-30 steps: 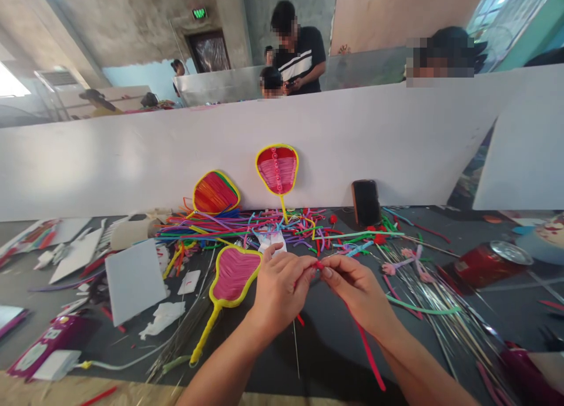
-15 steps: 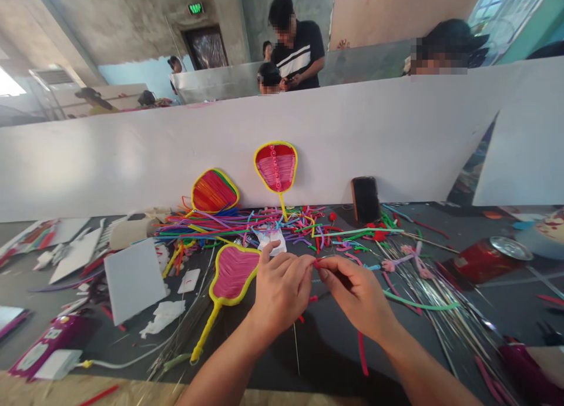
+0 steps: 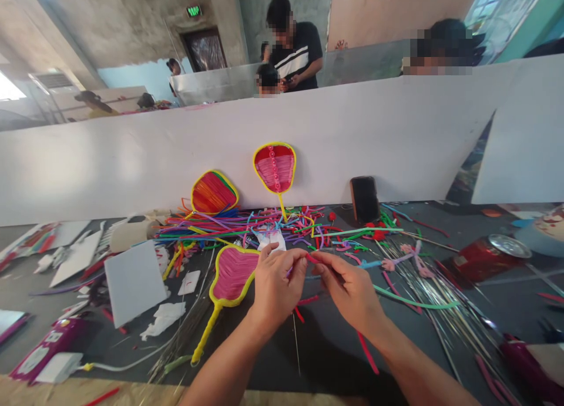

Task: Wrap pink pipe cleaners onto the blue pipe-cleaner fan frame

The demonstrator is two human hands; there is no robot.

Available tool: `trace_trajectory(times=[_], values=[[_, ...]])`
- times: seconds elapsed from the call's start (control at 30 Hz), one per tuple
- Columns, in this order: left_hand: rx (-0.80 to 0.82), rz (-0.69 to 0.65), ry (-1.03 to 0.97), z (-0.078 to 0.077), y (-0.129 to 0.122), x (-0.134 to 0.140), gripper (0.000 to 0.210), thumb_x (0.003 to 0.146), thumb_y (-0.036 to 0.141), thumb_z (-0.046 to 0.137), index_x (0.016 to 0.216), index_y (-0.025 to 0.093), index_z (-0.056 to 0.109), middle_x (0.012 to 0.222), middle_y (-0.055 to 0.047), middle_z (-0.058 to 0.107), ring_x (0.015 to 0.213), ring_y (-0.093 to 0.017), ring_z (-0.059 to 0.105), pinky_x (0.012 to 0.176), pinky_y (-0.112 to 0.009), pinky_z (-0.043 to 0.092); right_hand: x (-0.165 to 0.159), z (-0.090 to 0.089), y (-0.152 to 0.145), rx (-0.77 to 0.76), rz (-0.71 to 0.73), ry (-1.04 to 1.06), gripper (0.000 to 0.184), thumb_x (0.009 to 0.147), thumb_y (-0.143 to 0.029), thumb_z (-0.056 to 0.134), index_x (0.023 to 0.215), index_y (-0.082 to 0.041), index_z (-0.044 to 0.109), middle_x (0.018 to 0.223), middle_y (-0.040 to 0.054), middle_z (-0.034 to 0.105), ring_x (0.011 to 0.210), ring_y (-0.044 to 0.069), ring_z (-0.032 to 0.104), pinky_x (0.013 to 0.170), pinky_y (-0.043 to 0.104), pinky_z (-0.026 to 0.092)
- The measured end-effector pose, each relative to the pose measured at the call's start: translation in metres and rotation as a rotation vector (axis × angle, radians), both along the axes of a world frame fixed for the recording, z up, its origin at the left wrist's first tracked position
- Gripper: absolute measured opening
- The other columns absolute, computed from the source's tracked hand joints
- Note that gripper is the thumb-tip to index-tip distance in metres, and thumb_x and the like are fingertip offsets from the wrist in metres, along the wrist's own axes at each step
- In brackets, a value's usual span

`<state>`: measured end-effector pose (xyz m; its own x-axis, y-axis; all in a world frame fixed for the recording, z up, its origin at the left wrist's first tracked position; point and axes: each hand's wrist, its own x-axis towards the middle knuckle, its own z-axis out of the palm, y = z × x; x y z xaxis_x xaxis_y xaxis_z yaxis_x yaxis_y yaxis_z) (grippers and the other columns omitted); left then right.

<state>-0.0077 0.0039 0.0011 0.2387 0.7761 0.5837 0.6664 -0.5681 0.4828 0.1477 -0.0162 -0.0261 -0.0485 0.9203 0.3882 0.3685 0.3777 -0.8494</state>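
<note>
Between my two hands runs a short red pipe cleaner. My left hand pinches one end of it, with the index finger raised. My right hand grips the other part between thumb and fingers, and a red length hangs below that hand; whether it is the same piece is hidden. Just left of my left hand lies a fan with pink filling, yellow rim and yellow twisted handle. Another pink and red fan stands against the white panel, beside an orange-red fan.
A heap of coloured pipe cleaners stretches along the panel. Bare wires and a red can are at right, a phone behind. A white card and purple glue gun-like object lie left. People are beyond the panel.
My hands have drawn slightly apart, and more of the red pipe cleaner shows between them. The hanging red length has swung a little to the right.
</note>
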Motion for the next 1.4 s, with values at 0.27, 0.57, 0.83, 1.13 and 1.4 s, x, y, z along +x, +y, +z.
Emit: trace_trajectory(times=[0.27,0.57,0.83,1.13,1.4], values=[[0.054,-0.044,0.109,-0.001,0.003,-0.002,0.014,0.088,0.019,0.052,0.097,0.021,0.063,0.084,0.0,0.073,0.072,-0.013,0.066,0.099,-0.042,0.038,0.007,0.006,-0.001,0.129,-0.035,-0.094,0.019,0.092,-0.022,0.046,0.103,-0.022,0.062,0.079,0.0032,0.07,0.064,0.015,0.066,0.061,0.026,0.053],[0.041,-0.085,0.233,0.012,-0.008,-0.002,0.013,0.09,0.02,0.049,0.091,0.02,0.062,0.079,0.0,0.068,0.076,-0.014,0.062,0.097,-0.041,0.038,0.014,0.013,-0.001,0.423,-0.075,-0.279,0.034,0.089,-0.011,0.048,0.118,-0.024,0.059,0.098,0.0071,0.067,0.09,0.019,0.065,0.078,0.031,0.054],[0.094,-0.129,0.234,0.022,-0.023,-0.001,0.012,0.09,0.021,0.05,0.094,0.021,0.061,0.079,0.0,0.065,0.078,-0.015,0.059,0.1,-0.042,0.035,0.016,0.016,-0.01,0.502,-0.108,-0.31,0.029,0.086,-0.012,0.055,0.11,-0.027,0.064,0.088,0.0045,0.068,0.079,0.018,0.066,0.072,0.03,0.055],[0.194,-0.076,0.23,0.026,-0.024,0.002,0.012,0.089,0.019,0.05,0.087,0.021,0.062,0.075,0.002,0.066,0.074,-0.014,0.059,0.1,-0.038,0.034,0.016,0.025,-0.009,0.57,-0.097,-0.351,0.022,0.084,-0.01,0.058,0.1,-0.024,0.065,0.081,0.0045,0.066,0.074,0.018,0.063,0.068,0.032,0.052],[0.128,-0.109,0.196,0.026,-0.023,-0.002,0.011,0.089,0.02,0.051,0.087,0.02,0.062,0.077,0.0,0.065,0.077,-0.015,0.058,0.1,-0.04,0.035,0.022,0.028,-0.01,0.549,-0.023,-0.301,0.026,0.083,-0.009,0.059,0.104,-0.023,0.065,0.088,0.0056,0.065,0.08,0.017,0.063,0.071,0.03,0.054]])
